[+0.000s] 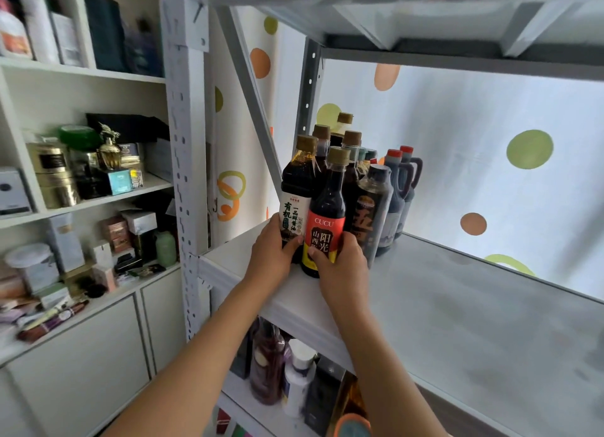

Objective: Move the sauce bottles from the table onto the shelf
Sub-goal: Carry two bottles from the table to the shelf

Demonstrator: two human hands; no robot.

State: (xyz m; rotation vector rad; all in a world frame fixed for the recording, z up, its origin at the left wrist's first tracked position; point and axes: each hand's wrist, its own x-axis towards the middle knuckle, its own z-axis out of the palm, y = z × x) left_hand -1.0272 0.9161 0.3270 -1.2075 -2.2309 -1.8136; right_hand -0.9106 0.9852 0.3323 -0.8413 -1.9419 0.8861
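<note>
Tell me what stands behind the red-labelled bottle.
Behind the red-labelled bottle stand more dark bottles with gold caps, then two red-capped jugs further right. Their lower parts and any bottles deeper in are hidden.

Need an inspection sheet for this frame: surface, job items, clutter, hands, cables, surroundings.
Surface: white shelf, right part bare, some grey smudges.
Job items: white-label bottle and red-label bottle upright at the front left edge; more dark bottles and two red-capped jugs clustered behind them.
Clutter: nothing seen on this shelf; bottles and boxes on the lower shelf.
Hands: left hand grips the white-label bottle, right hand grips the red-label bottle.
Cables: nothing seen.
Surroundings: white cabinet on the left packed with tins and boxes; dotted wall behind.
</note>
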